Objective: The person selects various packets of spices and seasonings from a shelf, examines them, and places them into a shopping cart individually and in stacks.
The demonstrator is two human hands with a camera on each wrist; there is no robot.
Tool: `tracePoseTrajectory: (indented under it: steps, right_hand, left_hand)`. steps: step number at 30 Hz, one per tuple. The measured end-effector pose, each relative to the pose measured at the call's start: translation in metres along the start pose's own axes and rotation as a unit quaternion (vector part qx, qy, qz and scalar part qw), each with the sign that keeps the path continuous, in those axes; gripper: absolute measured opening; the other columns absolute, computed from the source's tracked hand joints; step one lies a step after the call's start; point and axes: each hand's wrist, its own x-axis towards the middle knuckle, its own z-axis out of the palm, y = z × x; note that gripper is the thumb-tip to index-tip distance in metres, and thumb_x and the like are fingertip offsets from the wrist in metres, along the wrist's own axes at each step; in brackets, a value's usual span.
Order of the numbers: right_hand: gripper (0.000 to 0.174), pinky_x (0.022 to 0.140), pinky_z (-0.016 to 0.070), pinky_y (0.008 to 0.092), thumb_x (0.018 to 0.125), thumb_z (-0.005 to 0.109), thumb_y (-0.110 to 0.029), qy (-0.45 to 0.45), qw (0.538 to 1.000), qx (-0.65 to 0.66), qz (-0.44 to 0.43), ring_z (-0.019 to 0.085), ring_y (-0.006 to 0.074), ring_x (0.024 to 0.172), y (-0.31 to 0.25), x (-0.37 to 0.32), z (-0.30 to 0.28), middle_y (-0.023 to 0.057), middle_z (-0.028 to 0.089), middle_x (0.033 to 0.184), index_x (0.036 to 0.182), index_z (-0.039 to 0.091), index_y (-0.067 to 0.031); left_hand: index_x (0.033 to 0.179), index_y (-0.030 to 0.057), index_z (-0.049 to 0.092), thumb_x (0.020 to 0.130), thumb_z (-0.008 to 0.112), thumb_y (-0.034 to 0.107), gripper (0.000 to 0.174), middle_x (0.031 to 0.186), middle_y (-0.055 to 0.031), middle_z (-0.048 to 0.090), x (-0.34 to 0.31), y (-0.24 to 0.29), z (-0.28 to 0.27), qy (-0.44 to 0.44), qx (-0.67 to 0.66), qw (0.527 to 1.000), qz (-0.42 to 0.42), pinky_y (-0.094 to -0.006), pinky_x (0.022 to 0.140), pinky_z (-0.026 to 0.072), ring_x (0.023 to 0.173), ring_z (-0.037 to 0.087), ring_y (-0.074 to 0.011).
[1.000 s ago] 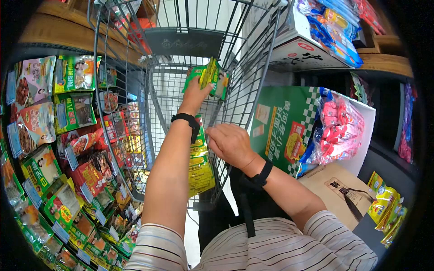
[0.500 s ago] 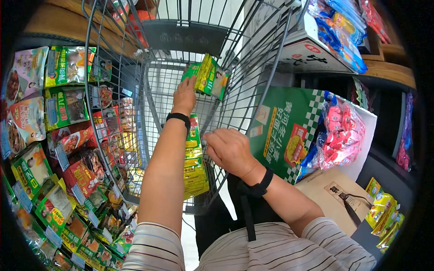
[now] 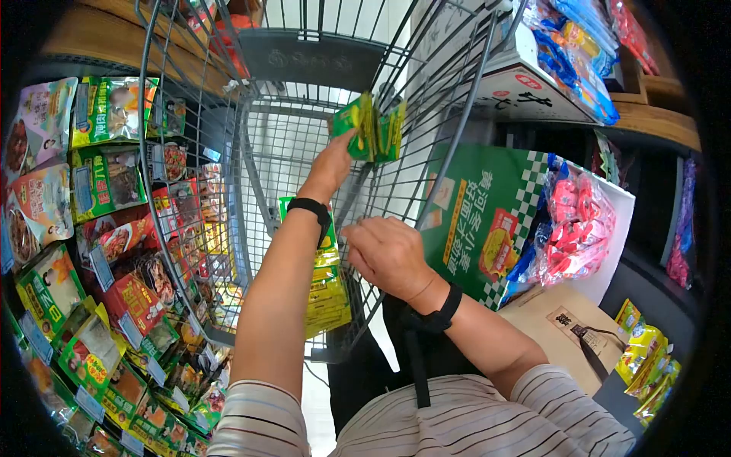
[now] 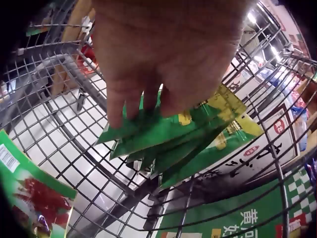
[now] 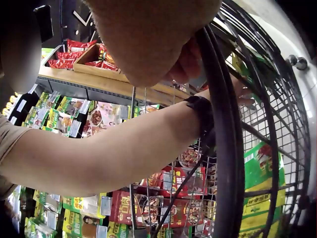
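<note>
Inside the cart, my left hand (image 3: 329, 171) grips the near-left edge of a bunch of green and yellow packets (image 3: 365, 129), held near the cart's right wall. The left wrist view shows the fingers of this hand (image 4: 168, 59) over the tops of several overlapping packets (image 4: 173, 141). My right hand (image 3: 388, 257) is curled at the cart's right rim (image 3: 445, 164); its fingers lie against the dark bar (image 5: 225, 124) in the right wrist view. More packets (image 3: 327, 301) lie in the near end of the cart, partly under the left forearm.
Shelves of bagged foods (image 3: 114, 183) line the left side. To the right stand a green carton (image 3: 480, 221) with pink packs (image 3: 575, 228), a white box (image 3: 518, 91) of blue packs, and a brown paper bag (image 3: 560, 320). Yellow packets (image 3: 647, 358) hang at the lower right.
The left hand has let the packets down, then taken hold of them again and shifted them slightly right, more upright. The right hand stays at the rim.
</note>
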Motion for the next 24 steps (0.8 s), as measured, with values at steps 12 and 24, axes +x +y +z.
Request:
tracePoseTrajectory:
  steps: [12,24]
  right_hand:
    - [0.025,0.063,0.0501,0.0367,0.069,0.072,-0.003,0.001,1.000,-0.009,-0.004,0.063,0.0263,0.070,0.000,0.000,0.001,0.0069,0.063,0.079,0.093,0.065,-0.0063]
    - [0.024,0.062,0.0505,0.0367,0.071,0.071,-0.001,0.004,1.000,-0.013,-0.007,0.063,0.0267,0.069,0.000,0.002,0.002,0.0070,0.062,0.077,0.094,0.065,-0.0061]
  left_hand:
    - [0.150,0.0018,0.033,0.082,0.061,0.012,0.075,0.150,-0.0233,0.039,-0.002,-0.003,-0.001,0.007,0.020,0.996,-0.089,-0.0411,0.114,0.0366,0.139,0.040,-0.0378]
    - [0.146,0.0026,0.041,0.083,0.061,0.024,0.070,0.149,-0.0208,0.043,0.004,0.030,0.022,-0.064,0.029,0.997,0.008,-0.0400,0.115,0.0332,0.138,0.041,-0.0356]
